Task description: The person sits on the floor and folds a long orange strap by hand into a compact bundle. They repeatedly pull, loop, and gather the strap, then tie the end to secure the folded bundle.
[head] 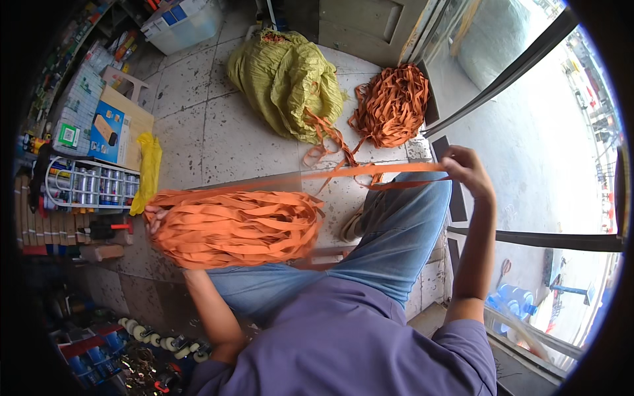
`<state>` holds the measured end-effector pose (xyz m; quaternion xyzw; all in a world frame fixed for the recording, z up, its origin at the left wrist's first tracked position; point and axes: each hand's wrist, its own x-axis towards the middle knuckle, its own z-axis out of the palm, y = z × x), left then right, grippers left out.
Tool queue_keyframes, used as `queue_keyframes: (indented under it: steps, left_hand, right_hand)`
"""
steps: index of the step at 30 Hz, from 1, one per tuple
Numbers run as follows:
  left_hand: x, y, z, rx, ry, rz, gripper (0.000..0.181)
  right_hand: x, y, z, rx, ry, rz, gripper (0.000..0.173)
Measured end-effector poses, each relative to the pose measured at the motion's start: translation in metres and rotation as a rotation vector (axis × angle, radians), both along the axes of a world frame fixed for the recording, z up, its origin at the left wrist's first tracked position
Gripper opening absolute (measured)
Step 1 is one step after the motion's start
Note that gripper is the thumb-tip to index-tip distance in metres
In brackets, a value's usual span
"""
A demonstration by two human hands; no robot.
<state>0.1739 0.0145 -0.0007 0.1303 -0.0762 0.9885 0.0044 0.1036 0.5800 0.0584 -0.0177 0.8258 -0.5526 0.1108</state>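
A large bundle of flat orange webbing (242, 227) lies lengthwise over my lap. My left hand (156, 221) grips its left end, with most of the palm hidden by the strands. Raised at the right, above my knee, my right hand (460, 171) holds an orange strap that stretches across to the bundle. A second strand hangs slack just below that strap. On the floor ahead sit a yellow-green woven sack (292, 84) with orange strands spilling out and a heap of darker orange webbing (391, 106).
Left of me stand a white wire rack of cans (94, 184), a yellow plastic bag (147, 171) and a clear plastic bin (185, 29). Several caster wheels (158, 340) lie at lower left. A glass door frame (554, 241) borders my right side, with blue water bottles (512, 302) beyond it.
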Motion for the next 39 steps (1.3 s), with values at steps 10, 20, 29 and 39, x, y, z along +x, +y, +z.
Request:
queue_keyframes:
  steps: [10, 20, 29, 39]
  left_hand:
    - [-0.057, -0.187, -0.047, -0.456, 0.269, 0.273, 0.054]
    - [-0.057, -0.023, 0.036, -0.199, 0.259, 0.041, 0.034]
    - [-0.03, 0.074, 0.042, -0.552, -0.039, -0.035, 0.077]
    - [-0.023, 0.1, 0.035, -0.26, 0.069, -0.369, 0.012]
  right_hand:
    - [0.076, 0.228, 0.019, -1.44, 0.572, -0.393, 0.013]
    - [-0.004, -0.049, 0.07, 0.295, 0.396, -0.002, 0.01]
    - [-0.032, -0.266, 0.066, -0.172, 0.688, 0.825, 0.014]
    - [-0.085, -0.175, -0.006, 0.232, 0.429, 0.614, 0.023]
